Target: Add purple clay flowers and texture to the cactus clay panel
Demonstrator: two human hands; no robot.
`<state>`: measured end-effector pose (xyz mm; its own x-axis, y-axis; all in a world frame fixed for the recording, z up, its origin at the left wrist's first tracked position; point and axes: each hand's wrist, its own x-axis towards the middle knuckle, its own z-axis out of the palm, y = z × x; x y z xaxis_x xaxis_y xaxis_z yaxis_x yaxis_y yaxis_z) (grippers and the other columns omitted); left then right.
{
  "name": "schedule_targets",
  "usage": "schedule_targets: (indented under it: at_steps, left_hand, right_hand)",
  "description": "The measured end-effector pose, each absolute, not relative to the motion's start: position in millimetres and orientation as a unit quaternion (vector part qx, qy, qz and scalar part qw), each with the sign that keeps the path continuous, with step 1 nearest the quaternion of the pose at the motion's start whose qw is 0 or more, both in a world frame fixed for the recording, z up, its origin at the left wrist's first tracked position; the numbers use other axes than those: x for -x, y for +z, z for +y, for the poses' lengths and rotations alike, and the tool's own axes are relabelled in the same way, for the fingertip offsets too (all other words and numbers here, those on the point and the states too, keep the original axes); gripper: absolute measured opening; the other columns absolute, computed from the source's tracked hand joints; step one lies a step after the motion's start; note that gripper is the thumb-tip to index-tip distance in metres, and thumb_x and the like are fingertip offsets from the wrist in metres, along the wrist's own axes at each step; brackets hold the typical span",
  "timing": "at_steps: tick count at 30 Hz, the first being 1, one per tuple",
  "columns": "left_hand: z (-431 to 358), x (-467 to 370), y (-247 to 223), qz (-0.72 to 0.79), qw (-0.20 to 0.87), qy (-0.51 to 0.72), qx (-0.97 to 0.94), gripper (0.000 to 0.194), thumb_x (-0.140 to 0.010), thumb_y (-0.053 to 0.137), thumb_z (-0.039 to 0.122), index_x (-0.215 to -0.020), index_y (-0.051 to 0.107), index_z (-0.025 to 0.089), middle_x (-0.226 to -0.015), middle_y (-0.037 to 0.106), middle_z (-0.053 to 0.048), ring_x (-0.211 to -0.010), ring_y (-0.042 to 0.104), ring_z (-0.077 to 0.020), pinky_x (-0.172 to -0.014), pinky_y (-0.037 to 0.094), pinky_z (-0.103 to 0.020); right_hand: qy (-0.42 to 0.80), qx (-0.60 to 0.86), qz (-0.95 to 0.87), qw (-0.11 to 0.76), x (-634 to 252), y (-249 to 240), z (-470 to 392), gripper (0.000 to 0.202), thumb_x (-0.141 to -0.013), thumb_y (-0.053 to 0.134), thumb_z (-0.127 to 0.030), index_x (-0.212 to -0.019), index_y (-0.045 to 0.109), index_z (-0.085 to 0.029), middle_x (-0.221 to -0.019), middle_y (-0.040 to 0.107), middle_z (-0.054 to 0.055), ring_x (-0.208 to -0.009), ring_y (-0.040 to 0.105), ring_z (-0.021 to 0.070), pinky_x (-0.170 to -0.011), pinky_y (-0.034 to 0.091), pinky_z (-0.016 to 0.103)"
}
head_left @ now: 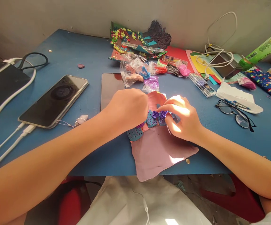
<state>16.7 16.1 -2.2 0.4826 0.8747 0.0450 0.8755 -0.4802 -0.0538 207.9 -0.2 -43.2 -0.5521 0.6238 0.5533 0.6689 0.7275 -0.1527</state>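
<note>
Nearest, below both hands, a mauve sheet [158,150] overhangs the edge of the tabletop [97,159]. The left hand [132,106] is curled over dotted blue pieces [135,134]; whether it grips anything is hidden. The right hand [184,117] has forefinger and thumb about the purple flowers [155,114]; I cannot tell if they pinch. Glasses [242,121] lie right of it, a phone [55,100] left of the left hand, a purple packet [151,83] beyond both.

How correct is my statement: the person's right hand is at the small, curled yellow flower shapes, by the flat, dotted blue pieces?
Not quite: the small, curled flower shapes are purple, not yellow, as the head view shows. The person's right hand is indeed at them, by the flat, dotted blue pieces.
</note>
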Motion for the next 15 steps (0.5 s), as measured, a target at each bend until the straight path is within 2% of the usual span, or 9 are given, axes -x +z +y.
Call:
schedule_targets:
  at_steps: [5,15]
  left_hand:
    - [15.2,-17.6,-1.2,-0.512,0.028,0.011,0.858,0.022,-0.077,0.045,0.008,-0.062,0.061,0.012,-0.062,0.051,-0.005,-0.052,0.036,-0.0112,-0.047,0.020,-0.026]
    - [16.5,-13.6,-4.9,-0.493,0.030,-0.036,0.869,0.025,-0.077,0.043,0.010,-0.059,0.060,0.014,-0.061,0.052,-0.005,-0.052,0.040,-0.0121,-0.046,0.023,-0.027]
  right_hand:
    - [-0.041,0.367,-0.883,0.290,-207.5,-43.4,0.0,0.027,-0.074,0.045,-0.006,-0.088,0.062,-0.021,-0.085,0.068,0.004,-0.075,0.059,0.0192,-0.067,0.041,0.036]
    - [-0.055,0.376,-0.886,0.267,-206.7,-46.0,-1.1,0.025,-0.075,0.047,-0.009,-0.089,0.063,-0.023,-0.084,0.067,0.003,-0.074,0.058,0.0192,-0.069,0.037,0.036]
